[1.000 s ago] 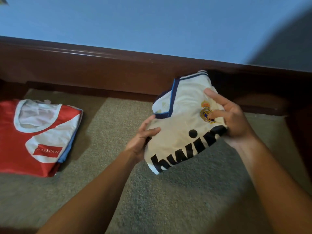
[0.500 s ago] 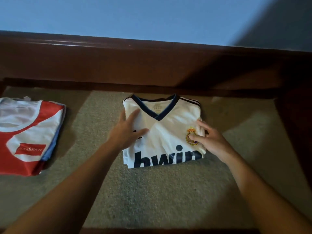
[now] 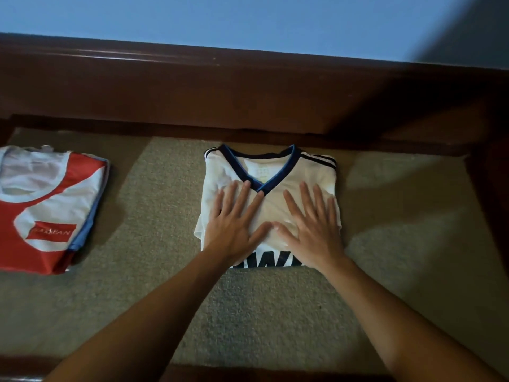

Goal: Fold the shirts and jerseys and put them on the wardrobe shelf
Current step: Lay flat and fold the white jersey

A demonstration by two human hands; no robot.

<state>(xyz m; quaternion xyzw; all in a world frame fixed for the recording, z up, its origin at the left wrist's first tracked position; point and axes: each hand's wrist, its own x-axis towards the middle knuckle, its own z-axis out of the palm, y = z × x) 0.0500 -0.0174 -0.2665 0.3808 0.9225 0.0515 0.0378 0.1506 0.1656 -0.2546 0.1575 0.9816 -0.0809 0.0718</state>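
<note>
A folded white jersey (image 3: 271, 172) with a navy V-neck collar and dark shoulder stripes lies flat on the carpeted shelf (image 3: 275, 312), a little right of centre and close to the far wooden edge. Black lettering runs along its near edge, mostly covered by the wrists, so the word cannot be read in full. The left hand (image 3: 231, 219) lies flat on the left half of the jersey, fingers straight and spread, their tips reaching the collar's point. The right hand (image 3: 311, 224) lies flat on the right half in the same way, fingers stretched out and fanned. The 2 thumbs meet, or nearly meet, at the middle of the shirt. Neither hand grasps any cloth; both palms press down on it.

Well apart to the left, at the frame's edge, sits a folded red and white shirt (image 3: 41, 210) with a red label on its front; a blue edge beneath it suggests another garment under it, though that is hard to confirm. A dark wooden frame (image 3: 248, 89) borders the far side of the shelf, with a blue wall (image 3: 220, 20) beyond it.
</note>
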